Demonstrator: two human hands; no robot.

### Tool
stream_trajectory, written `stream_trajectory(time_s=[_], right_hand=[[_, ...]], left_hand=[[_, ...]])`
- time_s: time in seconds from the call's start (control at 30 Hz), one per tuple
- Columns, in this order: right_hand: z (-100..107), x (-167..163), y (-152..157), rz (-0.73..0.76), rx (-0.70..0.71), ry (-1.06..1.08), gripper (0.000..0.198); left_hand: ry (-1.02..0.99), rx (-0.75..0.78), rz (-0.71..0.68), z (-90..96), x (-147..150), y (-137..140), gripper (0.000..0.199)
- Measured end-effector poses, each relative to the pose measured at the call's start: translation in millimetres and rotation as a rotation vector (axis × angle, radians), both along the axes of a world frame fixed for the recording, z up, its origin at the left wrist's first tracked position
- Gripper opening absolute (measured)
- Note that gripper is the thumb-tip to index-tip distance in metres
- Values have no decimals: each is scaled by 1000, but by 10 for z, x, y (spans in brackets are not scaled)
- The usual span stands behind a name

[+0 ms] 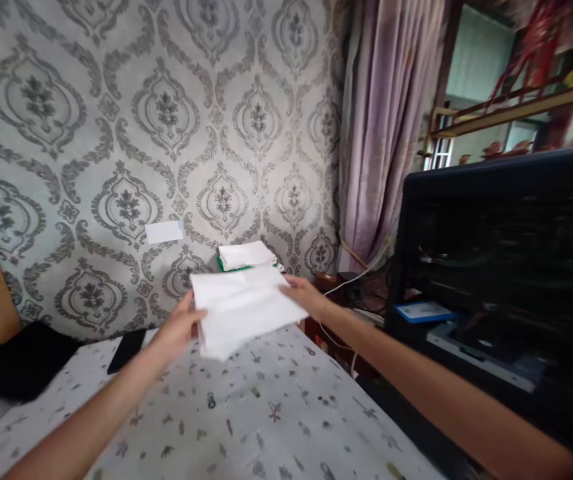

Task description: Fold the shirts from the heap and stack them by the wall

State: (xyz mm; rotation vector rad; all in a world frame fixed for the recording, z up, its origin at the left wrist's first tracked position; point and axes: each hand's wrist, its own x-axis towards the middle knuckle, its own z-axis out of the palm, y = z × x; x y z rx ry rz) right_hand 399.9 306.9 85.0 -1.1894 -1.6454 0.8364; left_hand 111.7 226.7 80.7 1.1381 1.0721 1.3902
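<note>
A folded white cloth [246, 307] is held out flat between my two hands, above the far part of the patterned bed sheet [246, 420]. My left hand [179, 327] grips its left edge, thumb on top. At the right edge, my right hand [304, 293] pinches the cloth, its fingers partly hidden. Just behind lies a stack of folded fabric [246, 255], white on top with a green layer beneath, close to the wall. The cloth I hold covers part of that stack.
A dark tablet-like slab [125, 351] and a black cloth [24, 360] lie at the left. Right of the bed stand a large black television-like panel [506, 240], a blue-edged box [425, 311] and loose white cables [351, 283]. A purple curtain [381, 127] hangs behind.
</note>
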Motion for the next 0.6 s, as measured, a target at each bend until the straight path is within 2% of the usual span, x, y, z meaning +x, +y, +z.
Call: stream_trajectory(time_s=[0.07,0.13,0.2,0.23,0.3,0.4,0.5,0.53,0.6], right_hand=[[467,21,446,-190,61,-223,36],[845,-20,860,-285,103,-292,42],[1056,-127,1191,-370,126,-352,48],[1087,-209,1323,-395,140,-377,50],[1009,-425,1527,-392,207,-469,53],[651,-794,1713,-273,250,-704,56],[248,-1012,1804,-175,189,-834,61],[149,-1035,1844,-198,230,-856,63],[34,-1041,1963,-207,327,-903,70]], left_hand=[[24,89,59,466,112,575,67],[114,68,172,785,196,1097,63],[158,32,217,865,243,1476,62],[178,18,234,805,255,1596,63],[210,10,271,503,261,1693,63],[270,2,311,-224,212,1492,58],[483,97,164,-931,43,943,49],[553,127,110,-1106,-50,718,47],[631,137,69,-1344,-307,273,43]])
